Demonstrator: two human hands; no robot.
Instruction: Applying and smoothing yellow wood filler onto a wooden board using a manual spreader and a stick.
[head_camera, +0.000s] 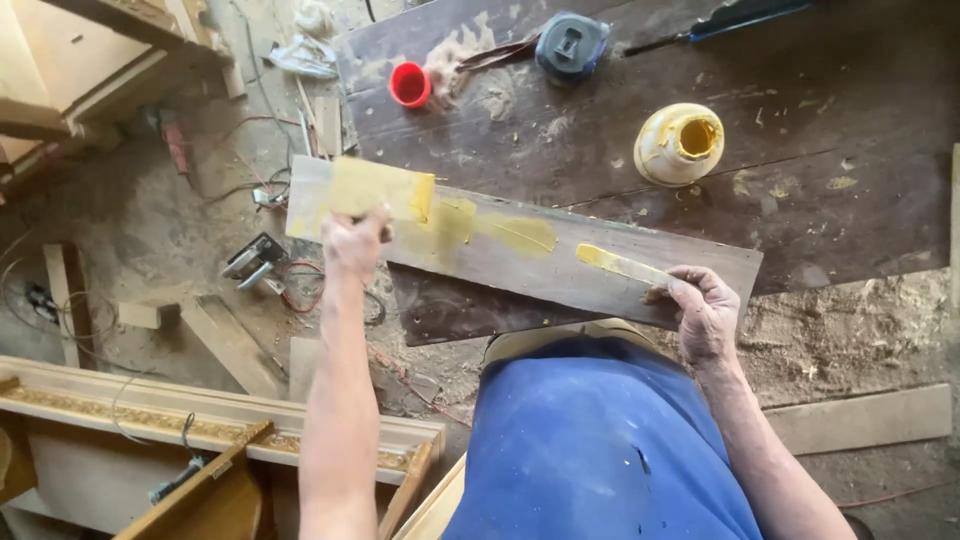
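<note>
A long grey-brown board (600, 262) lies across the front edge of a dark workbench (830, 130), with yellow glue smeared over its left half. My left hand (352, 238) grips the board near its left end, right by a thick yellow patch. My right hand (705, 310) holds a thin flat stick (622, 264) coated in yellow glue, its tip resting on the board's right part. An open yellow glue jar (679, 143) stands on the bench behind the board.
A red lid (409, 84) and a blue-grey tape measure (571, 44) lie at the back of the bench amid sawdust. On the dusty floor to the left are a power tool (256, 260) with cables, wood offcuts and ornate gilded frame pieces (215, 425).
</note>
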